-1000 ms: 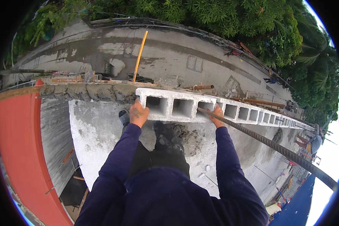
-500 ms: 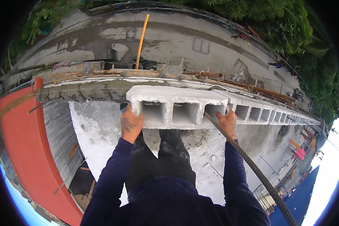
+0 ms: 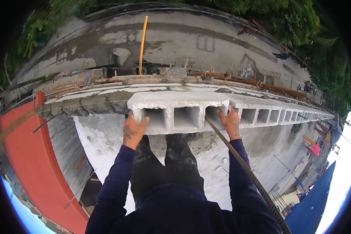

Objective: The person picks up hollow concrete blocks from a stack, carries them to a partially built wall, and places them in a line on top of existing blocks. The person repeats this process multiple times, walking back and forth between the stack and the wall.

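A grey hollow concrete block [image 3: 179, 99] stretches across in front of me, its square cells facing up toward my view. My left hand [image 3: 134, 130] grips its left end, with the thumb over the near edge of the first cell. At the other end my right hand [image 3: 229, 120] holds on, thumb at the third cell and fingers behind at the joint with the adjoining block. A ribbed steel rebar [image 3: 245, 167] slants up from the lower right, its tip in the block's third cell. Left of the block lies a bed of wet mortar [image 3: 85, 104].
A row of laid hollow blocks [image 3: 277, 109] runs off to the right. A thin string line [image 3: 105, 102] crosses above the mortar. At the left stands a red beam [image 3: 35, 156]; an orange pole [image 3: 143, 45] rises beyond the wall. Rusty pipes [image 3: 261, 84] lie along the far side.
The block has shifted slightly left, its right end closer to the neighbouring block's line. My right hand has moved a little left, its thumb now reaching over the third cell.
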A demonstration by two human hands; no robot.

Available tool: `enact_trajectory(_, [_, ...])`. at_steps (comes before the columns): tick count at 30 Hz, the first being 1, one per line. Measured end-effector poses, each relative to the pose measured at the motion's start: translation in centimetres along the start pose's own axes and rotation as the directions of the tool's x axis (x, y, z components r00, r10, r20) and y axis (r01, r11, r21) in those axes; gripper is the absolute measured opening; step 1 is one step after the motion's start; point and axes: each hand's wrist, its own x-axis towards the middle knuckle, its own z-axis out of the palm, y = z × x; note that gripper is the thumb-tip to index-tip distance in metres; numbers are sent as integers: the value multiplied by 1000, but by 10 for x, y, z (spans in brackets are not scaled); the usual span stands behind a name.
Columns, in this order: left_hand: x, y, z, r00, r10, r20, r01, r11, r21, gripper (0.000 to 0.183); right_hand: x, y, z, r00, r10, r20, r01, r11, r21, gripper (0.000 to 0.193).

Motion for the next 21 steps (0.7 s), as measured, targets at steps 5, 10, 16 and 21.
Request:
enact_trajectory(5, [4, 4, 6, 994, 19, -106, -6, 993, 121, 49, 0, -4, 5, 998, 59, -1, -59, 995, -74, 63])
enact_trajectory(10, [4, -1, 8, 986, 77, -147, -47, 979, 197, 41, -3, -2, 11, 999, 40, -27, -44, 987, -153, 62])
enact_trajectory(16, [6, -3, 8, 989, 82, -126, -56, 979, 195, 40, -1, -3, 10, 1000, 6, -6, -7, 987, -162, 56])
enact_trajectory(21, [8, 0, 2, 993, 84, -85, -74, 991, 107, 38, -3, -1, 3, 999, -49, -11, 48, 994, -94, 53])
